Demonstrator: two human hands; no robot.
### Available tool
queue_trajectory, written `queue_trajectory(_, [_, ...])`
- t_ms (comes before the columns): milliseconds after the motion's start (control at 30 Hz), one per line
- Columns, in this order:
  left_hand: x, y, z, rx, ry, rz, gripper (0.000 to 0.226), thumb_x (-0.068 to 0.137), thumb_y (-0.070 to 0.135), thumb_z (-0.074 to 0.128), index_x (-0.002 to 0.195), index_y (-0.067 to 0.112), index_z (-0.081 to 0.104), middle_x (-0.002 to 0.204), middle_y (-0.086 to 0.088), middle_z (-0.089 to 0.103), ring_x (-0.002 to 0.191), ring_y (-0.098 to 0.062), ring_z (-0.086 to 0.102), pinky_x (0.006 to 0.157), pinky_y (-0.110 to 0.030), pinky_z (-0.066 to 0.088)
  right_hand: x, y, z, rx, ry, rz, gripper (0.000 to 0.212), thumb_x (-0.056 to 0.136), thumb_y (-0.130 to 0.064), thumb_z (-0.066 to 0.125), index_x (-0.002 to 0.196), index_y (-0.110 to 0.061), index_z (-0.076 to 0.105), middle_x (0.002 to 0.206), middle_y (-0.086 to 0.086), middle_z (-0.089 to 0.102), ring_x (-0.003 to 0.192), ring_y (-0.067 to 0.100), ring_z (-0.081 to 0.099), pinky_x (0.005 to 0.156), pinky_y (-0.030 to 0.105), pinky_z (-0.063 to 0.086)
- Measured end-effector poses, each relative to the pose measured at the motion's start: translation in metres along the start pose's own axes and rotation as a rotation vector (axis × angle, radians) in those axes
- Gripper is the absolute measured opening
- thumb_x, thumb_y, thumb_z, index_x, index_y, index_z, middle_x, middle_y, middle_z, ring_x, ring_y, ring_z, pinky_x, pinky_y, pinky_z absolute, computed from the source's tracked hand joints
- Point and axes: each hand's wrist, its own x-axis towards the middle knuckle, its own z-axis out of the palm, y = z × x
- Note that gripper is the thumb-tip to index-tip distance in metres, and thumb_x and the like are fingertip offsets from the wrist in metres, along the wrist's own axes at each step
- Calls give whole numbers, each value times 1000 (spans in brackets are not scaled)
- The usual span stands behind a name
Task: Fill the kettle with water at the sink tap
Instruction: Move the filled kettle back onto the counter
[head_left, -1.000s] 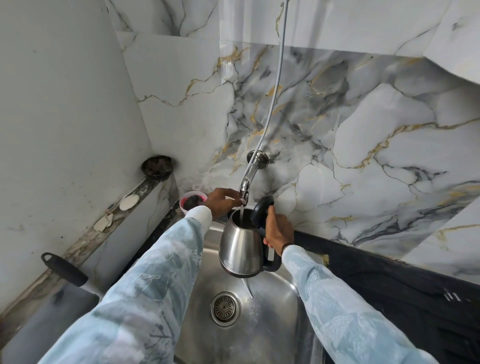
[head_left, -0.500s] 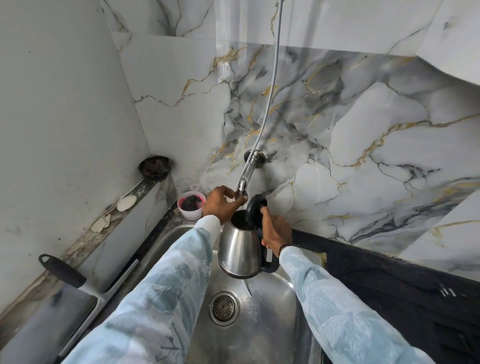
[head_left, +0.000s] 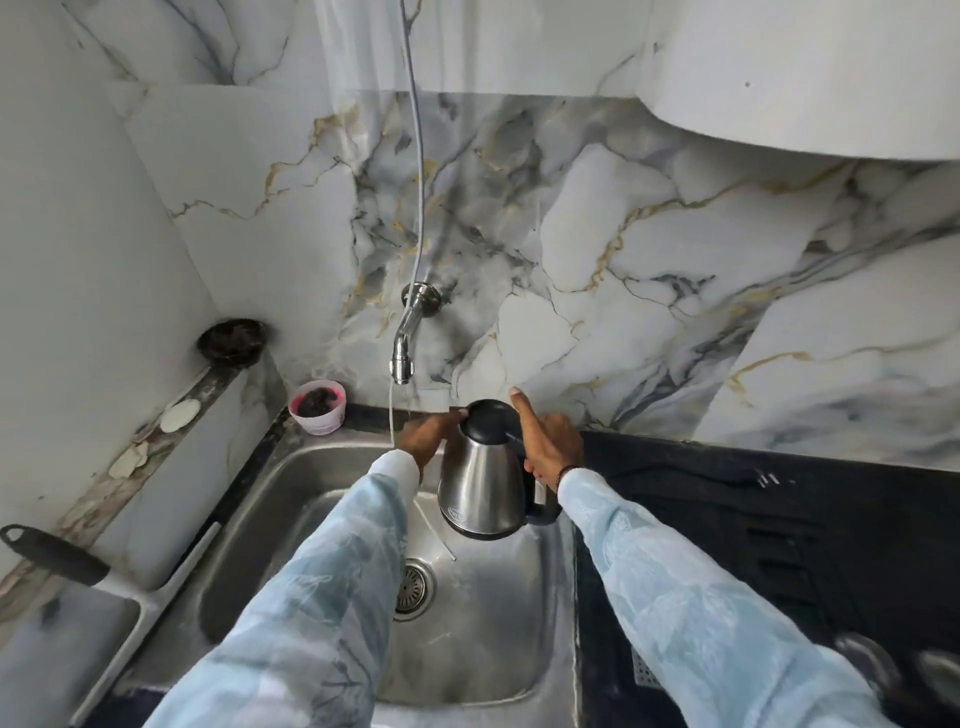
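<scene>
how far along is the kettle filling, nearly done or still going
Looks nearly done: the kettle is off to the right of the tap, its black lid shut, so it is no longer catching water. In hand: the right hand holds the handle, the left hand is at the lid. Left: a thin stream still falls from the tap into the sink. Water level is hidden.

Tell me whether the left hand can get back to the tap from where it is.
Probably yes. The left hand rests on the kettle just below the tap, and nothing stands in the space between them.
</scene>
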Motion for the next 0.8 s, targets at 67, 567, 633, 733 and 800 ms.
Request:
queue_trajectory(67, [-8,7,26,84,-52,26,45,89,35,74,122,5,76,127,-15,75,115,-28,68,98,-40,51,-6,15,-26,4,48,24,89,95,-90,37,56,-14,58,69,26,81,71,46,81,91,60,69])
queue_trajectory(567, [-74,-12,218,188,-334,124,14,88,18,80,99,17,70,95,1,64,79,-10,57,62,-20,41,-33,151,-188,-18,313,171,59,111,-58,50,118,-9,83,118,28,81,106,55,78,99,66,65])
queue_trajectory(633, [-78,-12,227,197,-325,134,19,86,16,81,79,15,64,81,1,60,78,-15,54,58,-15,43,-32,158,-200,-60,290,153,59,113,-56,47,105,-8,82,99,27,84,86,51,82,92,62,68])
queue_trajectory(733, [-85,-8,235,361,-358,168,26,83,27,84,81,11,64,90,-5,63,90,-21,57,82,-26,46,-28,170,-217,-180,214,139,60,115,-50,41,84,-9,71,67,20,76,56,40,74,78,48,68])
queue_trajectory(800, [-90,-8,240,487,-376,198,28,83,32,83,83,10,65,93,-8,62,91,-23,56,88,-34,42,-27,181,-224,-245,177,162,61,116,-47,37,86,-6,71,58,14,68,48,33,66,68,38,62])
